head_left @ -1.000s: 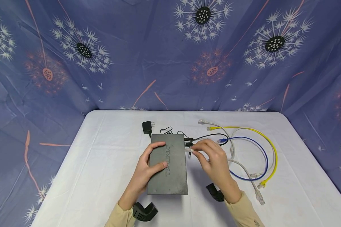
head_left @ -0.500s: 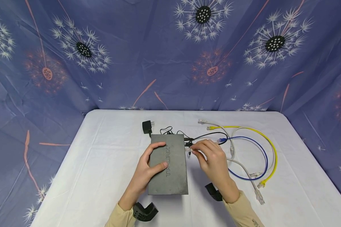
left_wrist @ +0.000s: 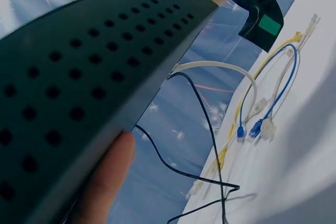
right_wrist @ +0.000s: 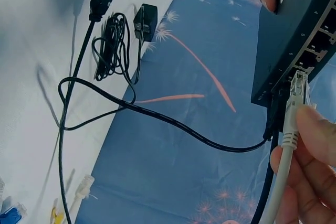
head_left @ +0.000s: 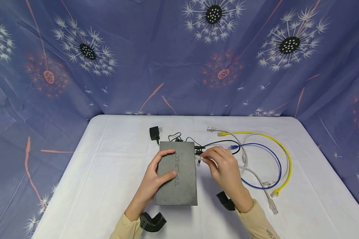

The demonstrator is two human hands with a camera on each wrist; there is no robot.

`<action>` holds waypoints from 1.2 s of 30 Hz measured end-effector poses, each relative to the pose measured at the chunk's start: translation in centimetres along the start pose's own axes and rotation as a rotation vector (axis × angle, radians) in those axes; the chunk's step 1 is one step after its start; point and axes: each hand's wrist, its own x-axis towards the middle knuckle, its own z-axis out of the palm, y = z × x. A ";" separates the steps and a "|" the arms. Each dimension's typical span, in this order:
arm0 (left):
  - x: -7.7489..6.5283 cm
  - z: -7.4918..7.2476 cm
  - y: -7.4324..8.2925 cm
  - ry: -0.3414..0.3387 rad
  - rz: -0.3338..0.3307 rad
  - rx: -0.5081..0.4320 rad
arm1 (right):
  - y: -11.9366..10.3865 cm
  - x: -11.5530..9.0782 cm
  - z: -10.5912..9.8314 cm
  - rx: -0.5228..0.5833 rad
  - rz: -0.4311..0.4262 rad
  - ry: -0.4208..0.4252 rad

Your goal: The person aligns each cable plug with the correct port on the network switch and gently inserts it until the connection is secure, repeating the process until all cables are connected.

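Observation:
My left hand [head_left: 151, 177] grips a dark grey TP-LINK network switch [head_left: 185, 191], thumb on its top face and the other fingers around the far-left edge. In the left wrist view the switch's perforated side [left_wrist: 113, 61] fills much of the picture. My right hand [head_left: 224, 169] pinches the white plug [right_wrist: 295, 100] of a network cable, whose clear tip is at a port in the switch's row of ports [right_wrist: 315, 45]. How deep the tip sits I cannot tell. Beside it, a black cable [right_wrist: 210, 142] runs from the same side of the switch.
A black power adapter [head_left: 154, 133] and its coiled cord [right_wrist: 111, 48] lie behind the switch. To the right, blue [head_left: 279, 162], yellow [head_left: 290, 166] and light grey network cables [head_left: 264, 186] lie looped on the white table [head_left: 107, 186]. A patterned curtain [head_left: 167, 59] hangs behind.
Both hands and the switch stay almost in place. The black cable beside the right fingers has shifted slightly.

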 end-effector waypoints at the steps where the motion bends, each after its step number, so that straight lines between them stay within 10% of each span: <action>1: 0.0 0.0 0.0 -0.001 0.001 -0.002 | 0.0 0.0 0.0 -0.001 0.001 -0.003; 36: 0.0 0.1 0.4 -0.034 0.021 0.047 | -0.5 -0.1 1.2 0.105 -0.033 0.141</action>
